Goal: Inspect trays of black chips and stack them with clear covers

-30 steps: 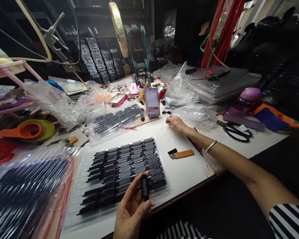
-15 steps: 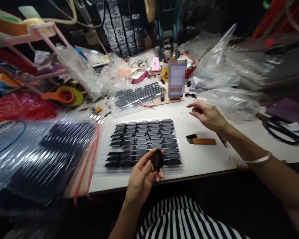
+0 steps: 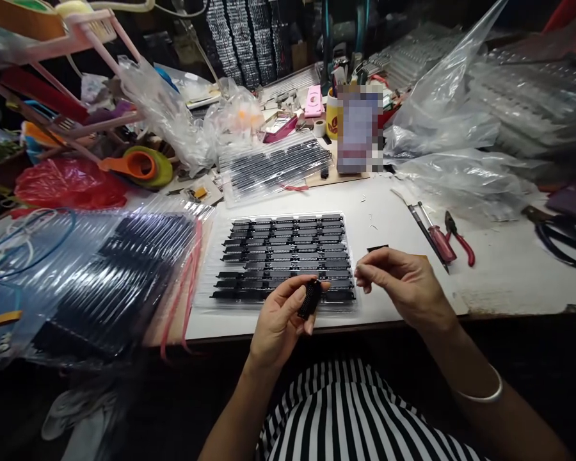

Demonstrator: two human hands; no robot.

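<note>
My left hand (image 3: 278,317) holds a small black part (image 3: 310,299) between thumb and fingers, just over the front edge of a clear tray (image 3: 204,291). Rows of black strips (image 3: 288,246) lie in that tray. To the right, my right hand (image 3: 403,282) is pinched closed beside the tray's right side; what its fingertips hold, if anything, is too small to make out. Under and behind this hand lies the cutter, its dark blade (image 3: 378,248) showing and most of its orange handle hidden.
Red-handled pliers (image 3: 459,240) and a red screwdriver (image 3: 441,242) lie at the right. Bagged black strips (image 3: 110,282) cover the left side. Farther back are another wrapped tray (image 3: 273,166), a blurred-out phone (image 3: 358,131), a yellow cup (image 3: 333,115) and clear plastic bags (image 3: 465,128).
My right hand has come down and nearer to my left hand, its fingers now pinched, partly covering the cutter. The black part is tilted differently in my left hand. The view has shifted.
</note>
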